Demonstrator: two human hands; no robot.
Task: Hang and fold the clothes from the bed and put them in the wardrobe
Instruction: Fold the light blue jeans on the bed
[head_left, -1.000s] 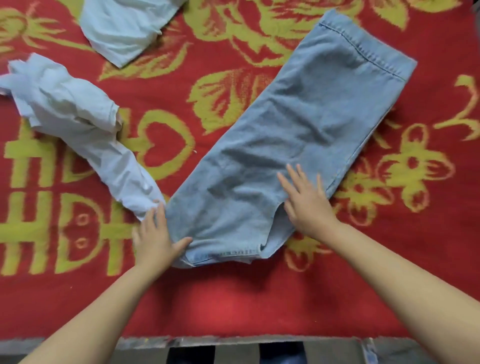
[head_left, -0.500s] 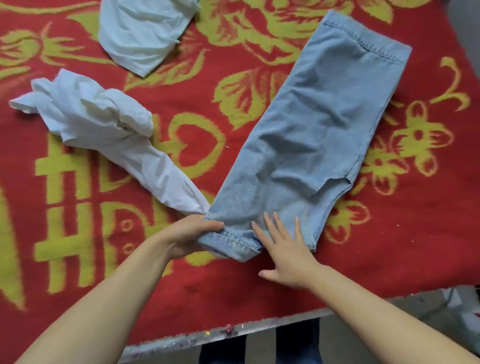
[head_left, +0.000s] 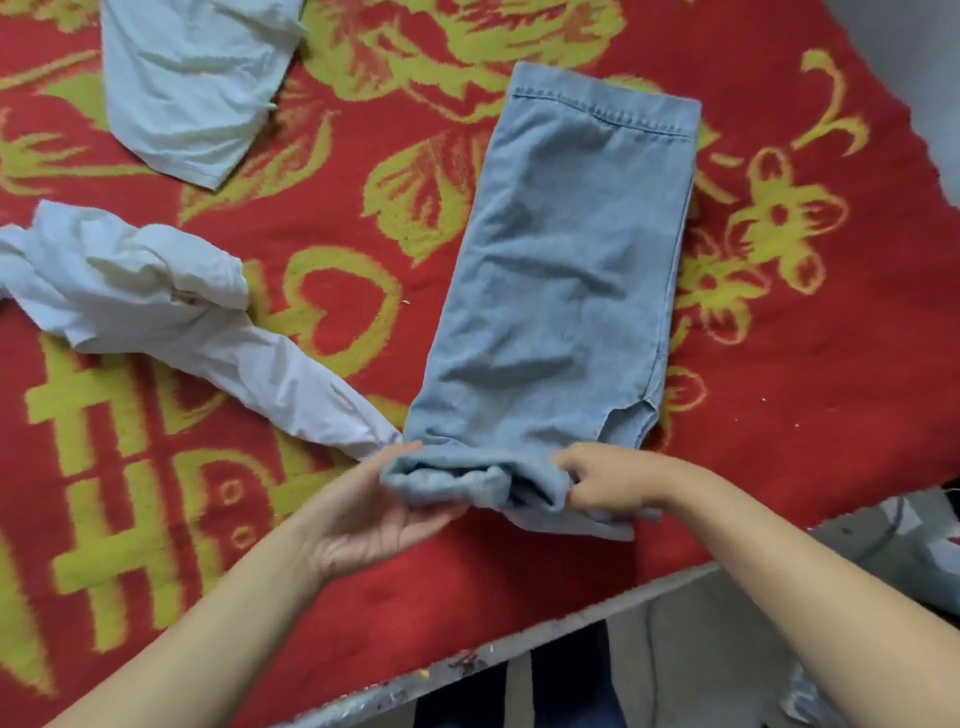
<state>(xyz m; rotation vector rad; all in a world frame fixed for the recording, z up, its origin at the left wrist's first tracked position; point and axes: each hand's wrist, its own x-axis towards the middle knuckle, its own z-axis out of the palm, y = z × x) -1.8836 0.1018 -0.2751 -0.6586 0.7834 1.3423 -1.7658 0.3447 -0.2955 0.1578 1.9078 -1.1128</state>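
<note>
**Jeans gripped at the near end**

The jeans (head_left: 566, 291) lie on the red blanket (head_left: 805, 441), long axis running straight away from both hands; left hand (head_left: 374, 506) cups the rolled near end, right hand (head_left: 605, 480) pinches it; a white shirt (head_left: 156, 312) lies beyond the left hand.

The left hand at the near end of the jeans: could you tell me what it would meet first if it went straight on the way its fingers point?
The left hand points right along the rolled jeans end in its grip; it would probably meet the right hand first.
</note>
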